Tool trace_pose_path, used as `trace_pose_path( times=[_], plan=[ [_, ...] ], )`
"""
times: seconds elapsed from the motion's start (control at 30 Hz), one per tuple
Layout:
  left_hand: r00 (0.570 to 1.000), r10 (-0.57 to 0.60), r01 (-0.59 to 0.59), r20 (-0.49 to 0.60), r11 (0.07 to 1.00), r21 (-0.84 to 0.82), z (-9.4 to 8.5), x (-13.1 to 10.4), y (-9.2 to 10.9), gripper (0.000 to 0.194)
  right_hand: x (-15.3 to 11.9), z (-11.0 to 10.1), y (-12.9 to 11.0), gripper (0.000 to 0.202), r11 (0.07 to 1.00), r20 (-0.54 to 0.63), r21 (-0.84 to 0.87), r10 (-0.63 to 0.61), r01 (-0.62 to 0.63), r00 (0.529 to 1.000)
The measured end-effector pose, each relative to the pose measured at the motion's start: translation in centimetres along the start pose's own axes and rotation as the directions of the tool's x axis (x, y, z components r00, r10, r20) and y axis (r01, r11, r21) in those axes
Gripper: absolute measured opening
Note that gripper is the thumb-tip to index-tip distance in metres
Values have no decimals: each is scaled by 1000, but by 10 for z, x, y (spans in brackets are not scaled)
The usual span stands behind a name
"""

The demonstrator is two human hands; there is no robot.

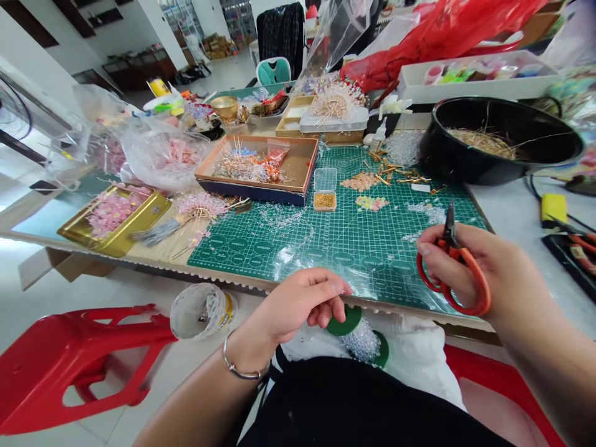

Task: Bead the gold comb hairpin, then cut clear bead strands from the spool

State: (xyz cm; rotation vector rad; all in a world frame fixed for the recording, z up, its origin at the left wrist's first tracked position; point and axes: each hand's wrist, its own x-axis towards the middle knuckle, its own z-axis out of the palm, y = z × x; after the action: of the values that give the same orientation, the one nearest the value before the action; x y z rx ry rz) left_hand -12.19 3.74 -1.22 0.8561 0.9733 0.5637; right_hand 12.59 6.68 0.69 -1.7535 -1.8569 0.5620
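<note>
My right hand [493, 267] is wrapped round the orange-red handles of a pair of scissors [479, 282], whose dark blades point up over the mat's right side. Above the table's front edge, my left hand [311, 301] has its fingers curled and thumb pressed toward the index finger; whatever is between the tips is too small to make out. Just below it, a green spool [361, 338] wound with clear beads rests on my lap. A green cutting mat [344, 230] lies under loose clear beads, peach pieces [361, 181] and yellow-pink flower pieces [372, 203].
Behind the mat's left part stands a cardboard box [258, 186] of beaded sprays. A gold tin [114, 236] holds pink flowers. At the right are a black bowl [498, 143] and pliers [582, 245]. A small clear case [325, 200] holds gold beads. A red stool [84, 366] stands left.
</note>
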Motion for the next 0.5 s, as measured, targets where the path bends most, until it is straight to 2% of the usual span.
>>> trace_pose_path(
  times=[0.1, 0.27, 0.43, 0.5],
  plan=[
    [999, 20, -19, -45, 1000, 17, -1, -3, -2, 15, 0, 0, 7, 11, 1000, 9, -19, 3, -2, 1000],
    [995, 27, -13, -91, 989, 148, -4, -6, -1, 15, 3, 0, 8, 13, 996, 69, -4, 92, -92, 993],
    [992, 31, -9, -119, 983, 185, -10, -5, -1, 15, 8, 1, 12, 11, 997, 53, -10, 77, -77, 996],
    [991, 33, -6, -133, 980, 198, -12, -4, -2, 16, 11, 1, 15, 10, 998, 5, -55, 44, -44, 999]
  ],
)
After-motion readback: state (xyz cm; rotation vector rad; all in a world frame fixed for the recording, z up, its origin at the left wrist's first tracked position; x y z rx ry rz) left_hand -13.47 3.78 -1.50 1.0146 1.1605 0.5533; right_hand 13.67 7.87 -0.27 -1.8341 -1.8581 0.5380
